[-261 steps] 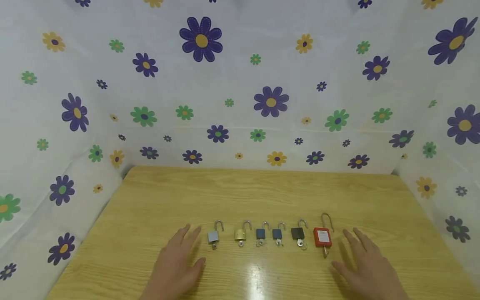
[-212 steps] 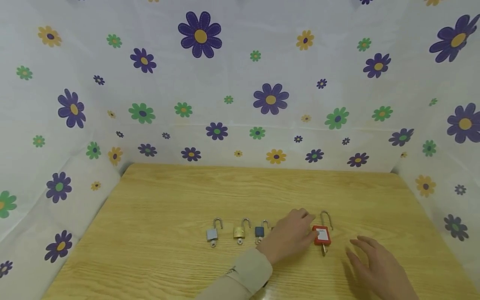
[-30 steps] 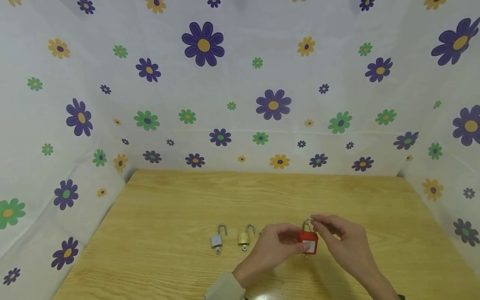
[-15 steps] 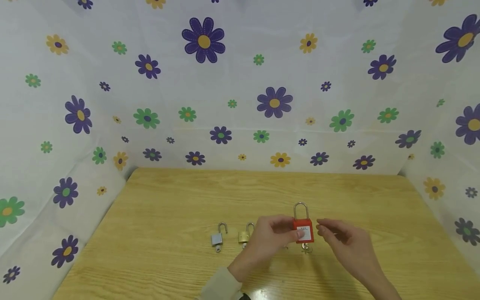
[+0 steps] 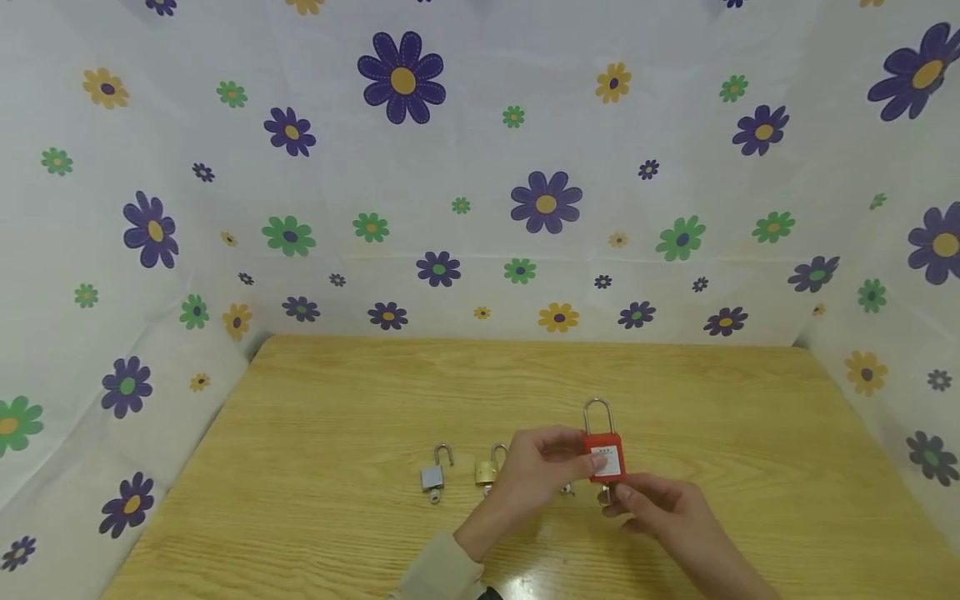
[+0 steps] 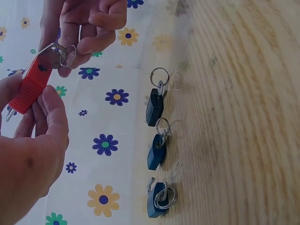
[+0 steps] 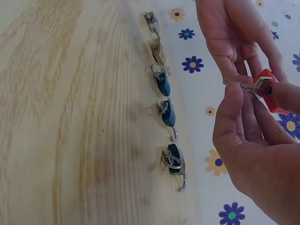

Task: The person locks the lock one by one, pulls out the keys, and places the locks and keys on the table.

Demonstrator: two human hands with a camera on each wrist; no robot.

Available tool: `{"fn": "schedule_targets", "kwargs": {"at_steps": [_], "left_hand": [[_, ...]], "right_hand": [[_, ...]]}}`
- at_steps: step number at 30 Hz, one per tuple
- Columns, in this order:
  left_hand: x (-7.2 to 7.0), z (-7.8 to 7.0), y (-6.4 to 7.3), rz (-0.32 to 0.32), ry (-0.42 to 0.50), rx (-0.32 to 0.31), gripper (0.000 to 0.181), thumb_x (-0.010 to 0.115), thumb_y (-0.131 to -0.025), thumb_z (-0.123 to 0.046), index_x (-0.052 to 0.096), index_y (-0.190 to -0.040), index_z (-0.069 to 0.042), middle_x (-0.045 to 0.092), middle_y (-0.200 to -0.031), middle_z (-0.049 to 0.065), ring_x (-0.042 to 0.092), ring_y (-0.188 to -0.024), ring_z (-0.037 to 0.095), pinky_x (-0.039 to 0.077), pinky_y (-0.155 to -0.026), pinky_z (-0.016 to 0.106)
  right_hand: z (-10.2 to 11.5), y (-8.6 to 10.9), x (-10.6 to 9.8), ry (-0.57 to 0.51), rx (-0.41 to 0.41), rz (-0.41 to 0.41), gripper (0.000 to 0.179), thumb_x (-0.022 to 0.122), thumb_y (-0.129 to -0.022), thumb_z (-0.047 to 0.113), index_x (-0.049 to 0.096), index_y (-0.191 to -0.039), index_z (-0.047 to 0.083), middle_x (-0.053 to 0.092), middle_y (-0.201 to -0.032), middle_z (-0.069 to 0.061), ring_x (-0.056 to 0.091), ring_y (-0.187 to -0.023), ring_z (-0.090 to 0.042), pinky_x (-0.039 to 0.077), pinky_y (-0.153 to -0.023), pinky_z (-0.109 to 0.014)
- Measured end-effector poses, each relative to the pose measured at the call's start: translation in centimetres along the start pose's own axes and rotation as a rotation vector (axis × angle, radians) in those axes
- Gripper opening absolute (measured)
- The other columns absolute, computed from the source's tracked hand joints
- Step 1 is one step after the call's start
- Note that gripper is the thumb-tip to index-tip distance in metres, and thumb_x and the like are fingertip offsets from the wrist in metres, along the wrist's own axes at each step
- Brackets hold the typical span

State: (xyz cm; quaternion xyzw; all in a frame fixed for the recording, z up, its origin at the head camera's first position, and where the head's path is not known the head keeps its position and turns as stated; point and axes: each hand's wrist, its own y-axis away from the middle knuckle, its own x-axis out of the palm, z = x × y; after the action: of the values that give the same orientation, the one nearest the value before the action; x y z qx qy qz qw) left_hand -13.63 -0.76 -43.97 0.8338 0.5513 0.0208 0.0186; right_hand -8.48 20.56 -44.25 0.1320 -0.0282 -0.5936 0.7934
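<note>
My left hand [image 5: 525, 479] grips a red padlock [image 5: 604, 467] with a white label by its body, thumb over the label. Both ends of its tall steel shackle [image 5: 597, 402] go into the body. My right hand [image 5: 671, 517] is just below, with thumb and fingers pinching the key [image 7: 255, 86] that sticks out of the padlock's underside. A ring [image 6: 69, 55] hangs from this key beside the right fingers. The left hand and forearm hide most of the middle padlocks in the head view.
On the wooden table [image 5: 337, 400] lie a silver padlock [image 5: 432, 477] and a brass padlock [image 5: 486, 472], shackles open. Two blue padlocks [image 6: 157, 152] and a black padlock [image 6: 154, 107], keys with rings attached, continue the row. A flowered cloth [image 5: 465, 167] surrounds the table.
The red padlock was lifted from the row's right end and its shackle went from open to closed. My right hand moved from the shackle down to the key.
</note>
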Motion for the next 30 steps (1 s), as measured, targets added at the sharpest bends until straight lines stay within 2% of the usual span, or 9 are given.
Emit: {"fn": "schedule_targets", "kwargs": {"at_steps": [6, 13, 18, 23, 27, 30], "left_hand": [[0.1, 0.3, 0.0, 0.006, -0.006, -0.014, 0.027, 0.078, -0.092, -0.025, 0.076, -0.115, -0.013, 0.077, -0.113, 0.003, 0.072, -0.099, 0.014, 0.055, -0.084, 0.028], [0.2, 0.4, 0.0, 0.003, -0.022, -0.039, 0.030, 0.078, -0.092, -0.028, 0.075, -0.117, -0.014, 0.077, -0.113, 0.003, 0.072, -0.100, 0.012, 0.057, -0.088, 0.033], [0.4, 0.6, -0.1, -0.002, -0.011, -0.041, 0.030, 0.078, -0.091, -0.027, 0.075, -0.116, -0.011, 0.078, -0.112, 0.004, 0.073, -0.099, 0.012, 0.058, -0.086, 0.029], [0.5, 0.7, -0.1, -0.019, -0.001, -0.042, 0.027, 0.078, -0.092, -0.026, 0.076, -0.114, -0.011, 0.078, -0.110, 0.004, 0.074, -0.098, 0.013, 0.058, -0.085, 0.032], [0.6, 0.5, -0.1, -0.051, 0.002, -0.062, 0.026, 0.078, -0.091, -0.027, 0.077, -0.112, -0.011, 0.078, -0.109, 0.004, 0.074, -0.097, 0.013, 0.058, -0.083, 0.032], [0.7, 0.4, -0.1, -0.065, 0.020, -0.082, 0.027, 0.078, -0.091, -0.025, 0.077, -0.112, -0.009, 0.078, -0.109, 0.005, 0.074, -0.096, 0.013, 0.059, -0.081, 0.032]], "right_hand": [[-0.4, -0.3, 0.3, -0.030, 0.057, 0.005, 0.048, 0.060, -0.105, 0.028, 0.059, -0.135, -0.009, 0.075, -0.114, -0.011, 0.070, -0.100, -0.011, 0.058, -0.088, -0.028], [-0.4, -0.3, 0.7, -0.035, 0.006, -0.016, 0.039, 0.062, -0.103, 0.022, 0.064, -0.123, -0.011, 0.073, -0.097, 0.003, 0.067, -0.091, -0.009, 0.058, -0.085, -0.030], [-0.5, -0.3, 1.2, -0.037, 0.018, -0.104, 0.033, 0.068, -0.100, 0.021, 0.068, -0.114, -0.008, 0.070, -0.085, 0.007, 0.064, -0.081, -0.011, 0.057, -0.080, -0.028], [-0.6, -0.3, 2.2, -0.040, 0.029, -0.227, 0.027, 0.072, -0.096, 0.015, 0.071, -0.110, -0.008, 0.068, -0.077, 0.004, 0.063, -0.075, -0.011, 0.056, -0.074, -0.026], [-0.3, -0.3, 3.1, -0.041, 0.050, -0.344, 0.021, 0.075, -0.093, 0.010, 0.074, -0.106, -0.006, 0.070, -0.076, 0.001, 0.064, -0.072, -0.011, 0.057, -0.071, -0.026], [-0.1, -0.1, 3.7, -0.026, 0.046, -0.395, 0.020, 0.076, -0.092, 0.012, 0.075, -0.105, -0.004, 0.071, -0.078, -0.001, 0.064, -0.072, -0.011, 0.056, -0.070, -0.026]]}}
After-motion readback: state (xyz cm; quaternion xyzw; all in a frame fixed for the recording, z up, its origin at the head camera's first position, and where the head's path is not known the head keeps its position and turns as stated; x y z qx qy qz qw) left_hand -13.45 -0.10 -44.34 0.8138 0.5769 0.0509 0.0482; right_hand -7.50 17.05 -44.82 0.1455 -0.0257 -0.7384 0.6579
